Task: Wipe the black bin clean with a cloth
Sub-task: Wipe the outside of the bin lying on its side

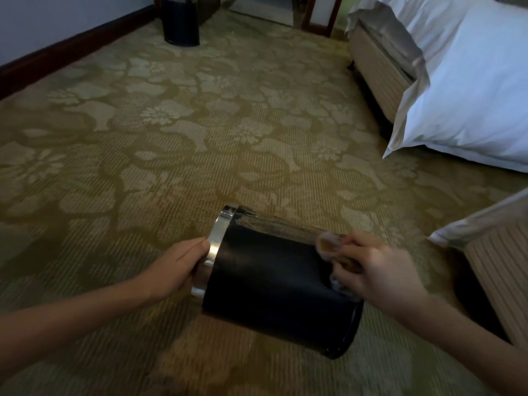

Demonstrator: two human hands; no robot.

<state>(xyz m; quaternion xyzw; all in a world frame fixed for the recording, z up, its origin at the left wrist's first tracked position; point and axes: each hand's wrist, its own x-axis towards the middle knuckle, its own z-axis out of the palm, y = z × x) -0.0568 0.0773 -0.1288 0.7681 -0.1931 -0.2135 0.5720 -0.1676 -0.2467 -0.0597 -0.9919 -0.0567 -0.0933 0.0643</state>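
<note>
At six o'clock the bin [274,281] is held on its side over the carpet [200,138], its rim [217,238] gripped at nine o'clock by the curled fingers of the left hand [177,264]. A cloth [328,247] is pinched against its wall at three by the right hand [380,272]. Should the rim grip slip under wiping pressure, the bin could be rolled or dropped; open carpet is left toward twelve, while room is limited by a bed [471,90] at two and another at four.
</note>
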